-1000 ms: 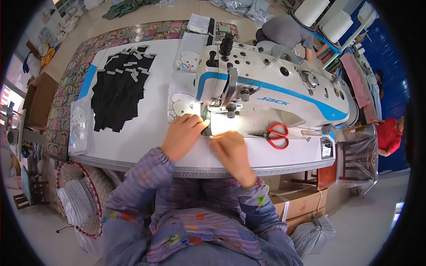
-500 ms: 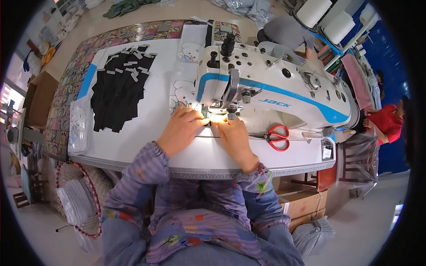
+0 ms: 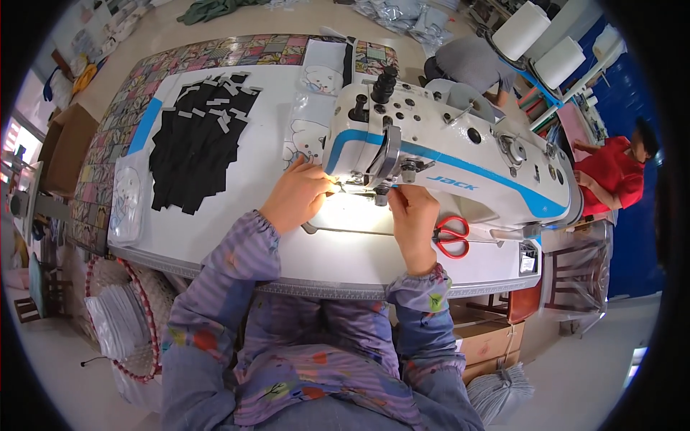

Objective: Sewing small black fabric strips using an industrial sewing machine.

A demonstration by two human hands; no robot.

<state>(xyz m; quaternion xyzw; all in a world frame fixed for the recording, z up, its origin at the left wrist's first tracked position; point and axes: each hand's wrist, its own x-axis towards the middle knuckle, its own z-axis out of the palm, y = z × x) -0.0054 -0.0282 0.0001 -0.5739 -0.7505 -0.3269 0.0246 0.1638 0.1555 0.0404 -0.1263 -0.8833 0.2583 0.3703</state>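
Observation:
A white and blue sewing machine (image 3: pixel 460 161) stands on the table, its lamp lighting the bed under the needle. My left hand (image 3: pixel 298 195) is at the left of the needle area, fingertips pinched together against the presser foot area. To the right of the needle, my right hand (image 3: pixel 415 219) is closed, with thumb and forefinger pressed together. Whatever either hand grips is hidden or too small to make out. Red-handled scissors (image 3: pixel 453 238) lie beside my right hand. Black fabric strips (image 3: pixel 192 154) with pale tabs are spread in a pile at the left.
Clear pouches with a cartoon print lie at the table's left edge (image 3: pixel 128 205) and behind my left hand (image 3: pixel 305 136). Thread cones (image 3: pixel 521 30) stand at the far right. One person in a red top (image 3: pixel 611 172) is at the right; another person (image 3: pixel 471 61) bends behind the machine.
My hands have moved apart: the right went rightward from the needle and closed into a pinch. The dark piece seen between them earlier no longer shows. The view has shifted slightly.

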